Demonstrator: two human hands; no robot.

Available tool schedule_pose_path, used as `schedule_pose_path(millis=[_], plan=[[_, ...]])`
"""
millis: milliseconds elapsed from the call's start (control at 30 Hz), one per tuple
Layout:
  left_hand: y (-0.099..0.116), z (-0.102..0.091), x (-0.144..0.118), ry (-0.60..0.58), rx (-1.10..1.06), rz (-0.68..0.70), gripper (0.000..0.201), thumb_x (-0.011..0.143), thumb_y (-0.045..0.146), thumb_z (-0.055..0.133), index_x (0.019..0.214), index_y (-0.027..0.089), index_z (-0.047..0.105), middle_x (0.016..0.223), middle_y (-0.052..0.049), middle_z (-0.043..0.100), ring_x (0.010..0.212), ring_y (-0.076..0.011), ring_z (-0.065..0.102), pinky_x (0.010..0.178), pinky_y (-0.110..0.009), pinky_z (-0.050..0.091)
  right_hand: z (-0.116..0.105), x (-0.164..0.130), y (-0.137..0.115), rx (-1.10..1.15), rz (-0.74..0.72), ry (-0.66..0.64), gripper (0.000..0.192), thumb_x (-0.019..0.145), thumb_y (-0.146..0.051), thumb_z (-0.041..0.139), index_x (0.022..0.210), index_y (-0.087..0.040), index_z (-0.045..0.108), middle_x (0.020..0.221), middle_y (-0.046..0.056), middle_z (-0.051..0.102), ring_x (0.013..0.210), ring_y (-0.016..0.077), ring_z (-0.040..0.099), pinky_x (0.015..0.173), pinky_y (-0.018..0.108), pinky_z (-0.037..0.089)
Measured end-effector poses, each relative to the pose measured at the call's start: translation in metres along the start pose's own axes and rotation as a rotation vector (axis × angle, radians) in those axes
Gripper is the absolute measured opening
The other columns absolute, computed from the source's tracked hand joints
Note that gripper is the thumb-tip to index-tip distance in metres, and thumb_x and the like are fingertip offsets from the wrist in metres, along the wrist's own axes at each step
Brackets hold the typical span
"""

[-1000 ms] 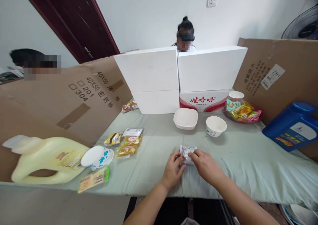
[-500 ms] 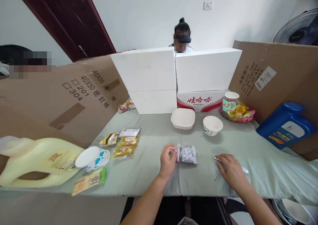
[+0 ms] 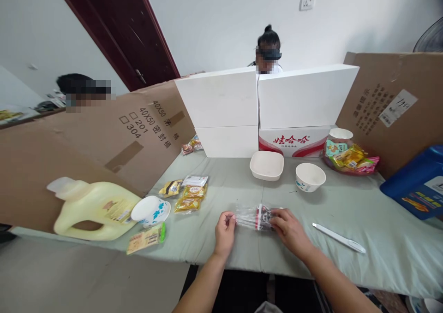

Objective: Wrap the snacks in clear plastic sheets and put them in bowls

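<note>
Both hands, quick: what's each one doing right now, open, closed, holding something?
Left hand: closed, pinching the left end of the clear plastic packet.
Right hand: closed, holding the packet's right end.

Packet between left hand and right hand, in front of tray. Bowl right of tray; tool on table, right of right hand.

Holding a clear plastic bag at opposite ends with left hand and right hand, near a slim white tool.
</note>
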State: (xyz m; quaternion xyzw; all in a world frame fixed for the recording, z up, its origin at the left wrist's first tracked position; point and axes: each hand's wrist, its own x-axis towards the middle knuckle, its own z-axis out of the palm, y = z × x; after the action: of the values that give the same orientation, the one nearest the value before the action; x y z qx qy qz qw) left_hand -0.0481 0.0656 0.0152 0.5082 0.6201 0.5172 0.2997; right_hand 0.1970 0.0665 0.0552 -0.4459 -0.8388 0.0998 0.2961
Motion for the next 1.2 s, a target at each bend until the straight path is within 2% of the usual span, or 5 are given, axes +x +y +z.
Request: schedule_pose_path(millis=[233, 467, 667, 900, 1200], plan=[[0.019, -0.018, 0.003, 0.247, 0.243, 0.364, 0.019, 0.088, 0.031, 0.05, 0.102, 0.02, 0.054, 0.102, -0.01, 0.058, 0.093, -0.0226, 0.058, 0.08, -0.037, 0.049, -0.042, -0.082, 0.062, -0.09, 0.235, 0.175, 0.022, 0.08, -0.01, 0.041, 0.08, -0.022, 0.059, 0.096, 0.007, 0.066, 0.094, 0.0225, 0.059, 0.084, 0.041, 0.049], [0.067, 0.028, -0.014, -0.363, 0.604, 0.725, 0.05, 0.084, 0.027, 0.06, 0.131, 0.017, 0.047, 0.12, -0.013, 0.058, 0.116, -0.0315, 0.048, 0.099, -0.052, 0.039, -0.054, -0.046, 0.024, -0.007, 0.159, 0.325, 0.021, 0.085, -0.014, 0.042, 0.095, -0.022, 0.059, 0.099, 0.008, 0.065, 0.098, 0.0229, 0.06, 0.086, 0.042, 0.05], [0.054, 0.03, -0.058, -0.576, 0.74, 0.868, 0.012, 0.084, 0.01, 0.054, 0.08, 0.018, 0.062, 0.077, -0.004, 0.059, 0.082, -0.0206, 0.053, 0.081, -0.039, 0.046, -0.046, -0.02, -0.006, 0.081, 0.118, -0.028, 0.029, 0.094, -0.021, 0.039, 0.118, -0.022, 0.056, 0.113, 0.008, 0.066, 0.103, 0.0188, 0.062, 0.087, 0.034, 0.05], [0.058, 0.013, -0.065, -0.698, 0.73, 0.659, 0.005, 0.086, 0.017, 0.057, 0.082, 0.018, 0.061, 0.083, -0.003, 0.061, 0.079, -0.0187, 0.056, 0.07, -0.031, 0.049, -0.03, -0.032, -0.027, -0.149, 0.225, -0.548, 0.023, 0.092, -0.024, 0.046, 0.083, -0.021, 0.066, 0.079, 0.006, 0.072, 0.076, 0.0233, 0.069, 0.066, 0.031, 0.049], [0.063, 0.033, -0.022, -0.55, 0.704, 0.658, 0.048, 0.075, 0.01, 0.063, 0.122, 0.019, 0.053, 0.129, -0.012, 0.053, 0.122, -0.0309, 0.048, 0.101, -0.049, 0.044, -0.007, -0.029, 0.005, -0.148, 0.169, -0.126, 0.066, 0.079, -0.024, 0.064, 0.139, -0.016, 0.037, 0.137, 0.016, 0.05, 0.127, 0.0274, 0.047, 0.103, 0.043, 0.042]])
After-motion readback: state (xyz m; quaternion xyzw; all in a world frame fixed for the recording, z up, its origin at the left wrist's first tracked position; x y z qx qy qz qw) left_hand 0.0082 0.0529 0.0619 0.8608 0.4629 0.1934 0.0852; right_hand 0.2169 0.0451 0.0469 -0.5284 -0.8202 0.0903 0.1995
